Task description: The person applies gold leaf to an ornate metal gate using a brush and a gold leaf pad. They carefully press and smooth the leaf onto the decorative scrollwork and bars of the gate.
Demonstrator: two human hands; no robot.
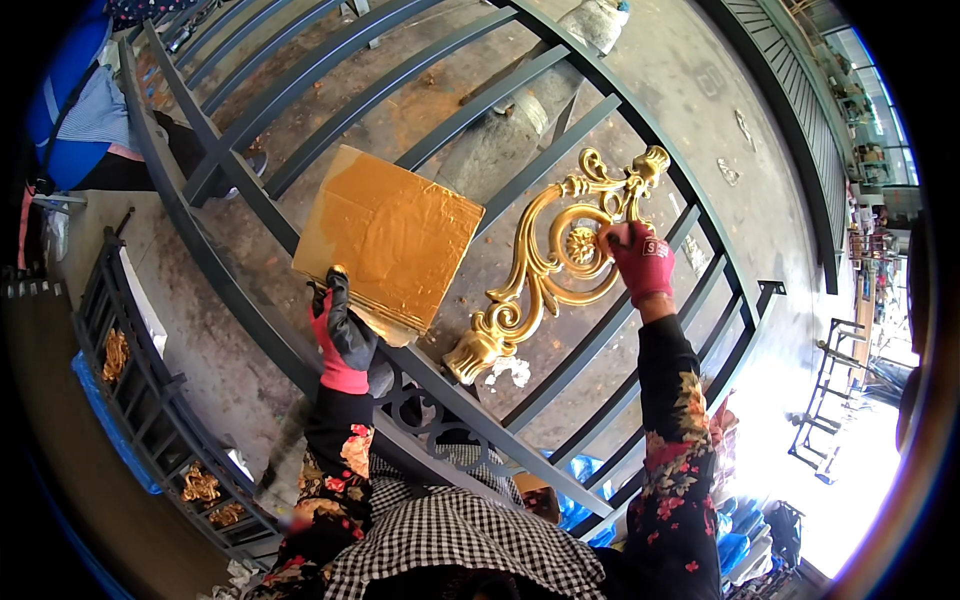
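Note:
A square piece of cardboard [390, 235], coated with wet-looking gold paint, is tilted over the dark grey metal railing [560, 150]. My left hand [342, 325], in a black-and-pink glove, grips its lower left edge. To the right, a gold scrollwork ornament [527, 255] with a flower at the centre of its ring lies against the bars. My right hand [642, 262], in a dark red glove, is closed at the right side of that ring. Whatever its fingertips pinch is too small to make out. Black floral sleeves cover both my forearms.
Another dark railing with gold ornaments [200, 483] stands at the lower left. A person in blue [85, 120] is at the upper left. Blue plastic [585, 490] lies near my right forearm. A metal frame [828, 400] stands on the bright floor at right.

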